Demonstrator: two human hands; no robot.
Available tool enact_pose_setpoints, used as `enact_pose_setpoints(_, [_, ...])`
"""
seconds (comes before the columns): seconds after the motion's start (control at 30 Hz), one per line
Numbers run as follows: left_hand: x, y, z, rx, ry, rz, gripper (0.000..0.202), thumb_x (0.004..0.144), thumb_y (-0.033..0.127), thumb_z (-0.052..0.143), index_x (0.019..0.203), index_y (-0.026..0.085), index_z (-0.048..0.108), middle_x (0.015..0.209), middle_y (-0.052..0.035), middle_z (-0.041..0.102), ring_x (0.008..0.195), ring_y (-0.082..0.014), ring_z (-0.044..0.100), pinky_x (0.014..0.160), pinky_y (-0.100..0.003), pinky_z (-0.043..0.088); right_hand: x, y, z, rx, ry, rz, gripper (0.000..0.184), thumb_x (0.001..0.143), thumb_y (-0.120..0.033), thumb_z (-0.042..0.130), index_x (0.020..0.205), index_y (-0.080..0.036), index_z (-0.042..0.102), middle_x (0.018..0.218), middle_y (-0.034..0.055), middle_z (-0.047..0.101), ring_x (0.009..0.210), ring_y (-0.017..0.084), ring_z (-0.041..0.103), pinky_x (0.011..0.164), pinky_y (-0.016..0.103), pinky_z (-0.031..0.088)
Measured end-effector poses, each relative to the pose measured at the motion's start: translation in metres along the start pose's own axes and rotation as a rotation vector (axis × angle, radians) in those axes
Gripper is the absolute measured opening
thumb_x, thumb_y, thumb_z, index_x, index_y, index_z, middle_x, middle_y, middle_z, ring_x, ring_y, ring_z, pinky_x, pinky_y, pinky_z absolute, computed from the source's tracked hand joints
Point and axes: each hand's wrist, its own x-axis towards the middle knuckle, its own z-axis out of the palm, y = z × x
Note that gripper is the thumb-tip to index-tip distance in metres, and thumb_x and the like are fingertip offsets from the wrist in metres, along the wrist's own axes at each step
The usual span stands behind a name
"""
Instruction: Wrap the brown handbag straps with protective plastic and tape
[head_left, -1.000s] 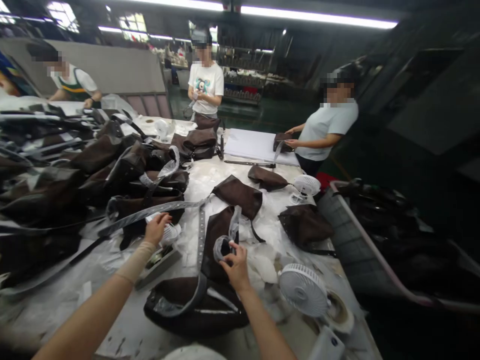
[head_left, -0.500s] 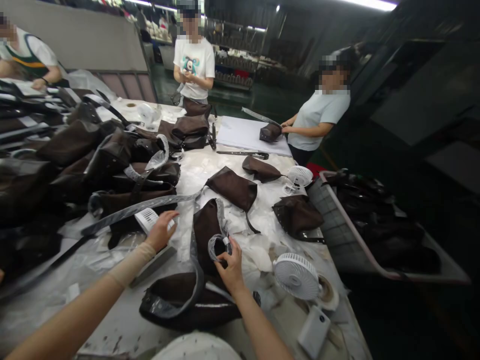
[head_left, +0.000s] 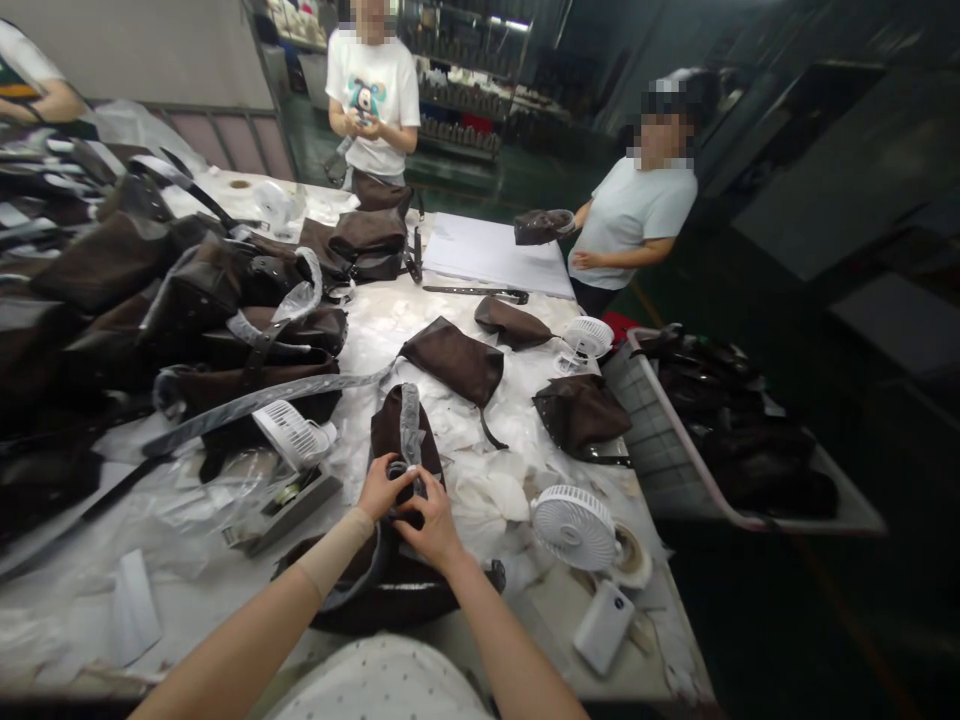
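Strap end hidden between hands; far-left co-worker cut off.

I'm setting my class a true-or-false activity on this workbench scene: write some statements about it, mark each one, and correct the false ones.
1. The left hand has a beige sleeve on its forearm. True.
2. The left hand and the right hand meet at a plastic-wrapped strap on a dark brown bag. True.
3. The white fan nearest the right hand stands in the bin. False: it is on the table.
4. The co-worker in the pale T-shirt rests both hands on the white board. False: one hand raises a brown bag.
5. The bin on the right holds dark bags. True.
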Motion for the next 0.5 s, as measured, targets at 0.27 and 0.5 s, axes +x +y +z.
enact_pose_setpoints(0.27, [-0.012,-0.018,-0.015,-0.039,0.033,0.001,0.053,0.072,0.056,0.062,0.106,0.015,0.062,0.110,-0.0139,0.064,0.109,-0.0288,0.057,0.103,-0.044,0.038,0.051,0.069,-0.067,0.091,0.369,0.334,0.016,0.080,-0.030,0.060,0.084,-0.017,0.067,0.087,0.0076,0.069,0.087,0.021,0.063,0.087,0.038,0.050])
enact_pose_setpoints(0.5, [-0.007,-0.040,-0.019,-0.090,0.058,-0.036,0.052,0.067,0.038,0.064,0.112,0.012,0.061,0.117,-0.0159,0.063,0.112,-0.0301,0.057,0.102,-0.045,0.040,0.089,0.095,-0.099,0.072,0.321,0.394,0.028,0.090,-0.037,0.057,0.108,-0.016,0.060,0.112,0.0065,0.062,0.096,0.020,0.061,0.082,0.039,0.054])
